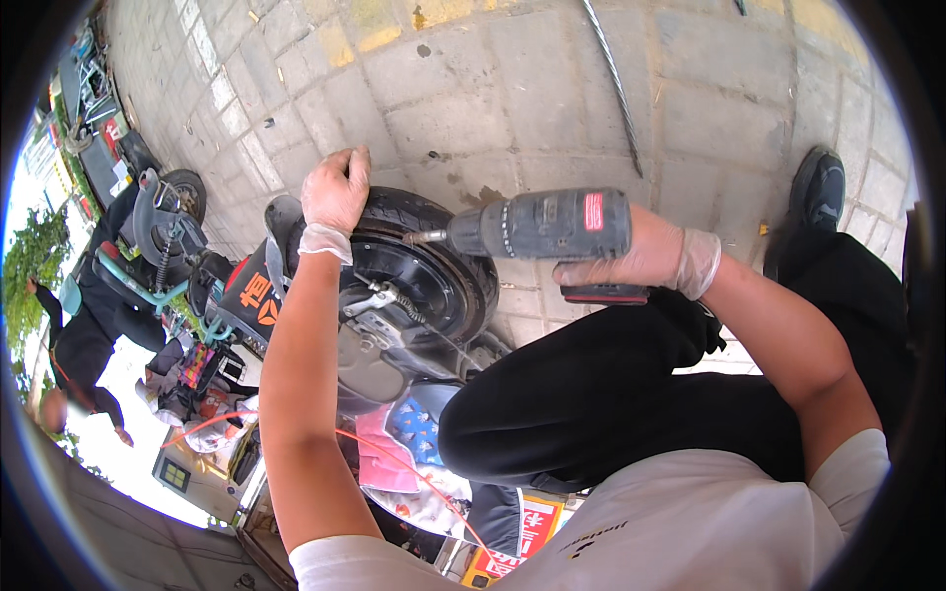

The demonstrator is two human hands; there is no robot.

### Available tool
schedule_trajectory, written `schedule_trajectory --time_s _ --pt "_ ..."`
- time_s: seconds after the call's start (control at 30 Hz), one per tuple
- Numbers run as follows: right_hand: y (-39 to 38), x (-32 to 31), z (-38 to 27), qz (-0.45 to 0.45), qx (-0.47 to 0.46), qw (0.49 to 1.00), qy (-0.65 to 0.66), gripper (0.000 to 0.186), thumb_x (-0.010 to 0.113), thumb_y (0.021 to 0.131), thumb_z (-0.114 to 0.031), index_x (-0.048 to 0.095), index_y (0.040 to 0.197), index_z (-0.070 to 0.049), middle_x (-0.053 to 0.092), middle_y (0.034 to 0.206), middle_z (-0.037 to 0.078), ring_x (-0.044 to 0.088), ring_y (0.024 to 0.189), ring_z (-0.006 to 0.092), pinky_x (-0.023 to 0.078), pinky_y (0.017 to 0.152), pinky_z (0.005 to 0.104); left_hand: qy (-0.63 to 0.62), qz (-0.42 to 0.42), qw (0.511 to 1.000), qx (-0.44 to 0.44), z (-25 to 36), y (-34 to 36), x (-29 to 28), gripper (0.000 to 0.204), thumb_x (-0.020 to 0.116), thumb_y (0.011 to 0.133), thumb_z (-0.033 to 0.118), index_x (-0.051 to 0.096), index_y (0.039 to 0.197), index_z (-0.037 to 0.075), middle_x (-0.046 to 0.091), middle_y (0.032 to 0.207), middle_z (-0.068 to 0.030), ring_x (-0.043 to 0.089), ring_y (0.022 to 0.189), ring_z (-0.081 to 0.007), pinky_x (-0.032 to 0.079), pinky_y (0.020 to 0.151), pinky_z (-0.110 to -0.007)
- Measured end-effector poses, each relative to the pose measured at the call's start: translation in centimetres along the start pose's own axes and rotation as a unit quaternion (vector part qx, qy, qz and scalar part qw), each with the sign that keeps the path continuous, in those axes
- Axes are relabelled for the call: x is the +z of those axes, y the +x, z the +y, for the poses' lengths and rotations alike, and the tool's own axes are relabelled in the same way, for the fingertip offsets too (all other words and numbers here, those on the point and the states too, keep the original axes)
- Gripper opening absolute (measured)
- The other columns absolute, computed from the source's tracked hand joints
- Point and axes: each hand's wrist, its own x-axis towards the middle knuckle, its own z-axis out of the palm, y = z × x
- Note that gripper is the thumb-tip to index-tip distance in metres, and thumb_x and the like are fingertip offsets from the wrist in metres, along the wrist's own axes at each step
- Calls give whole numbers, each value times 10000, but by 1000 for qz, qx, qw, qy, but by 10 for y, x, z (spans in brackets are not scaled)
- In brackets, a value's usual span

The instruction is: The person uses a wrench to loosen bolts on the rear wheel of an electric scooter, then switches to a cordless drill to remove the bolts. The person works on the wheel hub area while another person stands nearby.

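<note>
My right hand, in a thin clear glove, grips a black cordless drill. The drill's bit points left and its tip meets the wheel near the tyre's inner edge; whether it is in the rubber or the rim, I cannot tell. My left hand, gloved too, has its fingers curled at the top of the black tyre, close to the mudguard. Inside the tyre sits a dark hub, with a spring shock absorber in front of it. The wheel belongs to a scooter tipped on its side.
A long twisted metal rod lies on the grey paving. To the left stand another scooter and a person in dark clothes. An orange cord runs past a pink and blue cloth beside my knee.
</note>
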Motion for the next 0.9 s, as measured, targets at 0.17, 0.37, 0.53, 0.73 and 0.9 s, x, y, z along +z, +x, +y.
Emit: schedule_trajectory --time_s 0.17,0.37,0.53,0.73,0.9 --pt "27 10 16 -8 -12 994 -110 499 764 837 -288 593 1216 -13 674 1113 162 629 1010 298 494 934 389 20 73 995 62 7 -2 9 328 557 926 319 715 809 56 701 873 -166 657 881 -380 505 803 -479" --pt "61 22 25 10 -19 993 -116 413 737 801 -250 616 1118 -14 676 1018 186 635 946 346 502 884 417 62 81 987 122 13 1 18 257 584 902 275 699 778 81 682 781 -127 649 801 -339 485 721 -458" --pt "78 21 25 8 3 990 -137 337 737 769 -237 641 999 -10 679 880 185 639 827 363 517 798 430 65 81 987 125 9 4 21 264 588 915 262 677 764 66 661 766 -127 632 767 -355 482 687 -466" --pt "85 20 22 -17 84 992 -95 310 742 762 -238 650 942 -4 677 855 181 638 794 372 520 776 430 79 84 987 108 5 8 22 203 594 869 250 692 758 111 684 750 -91 656 770 -304 473 699 -445" --pt "80 31 25 33 34 991 -127 351 741 781 -305 639 992 -43 689 894 178 667 835 372 526 758 428 76 86 988 102 2 10 22 183 597 868 244 694 786 113 686 762 -88 662 797 -301 485 723 -440"
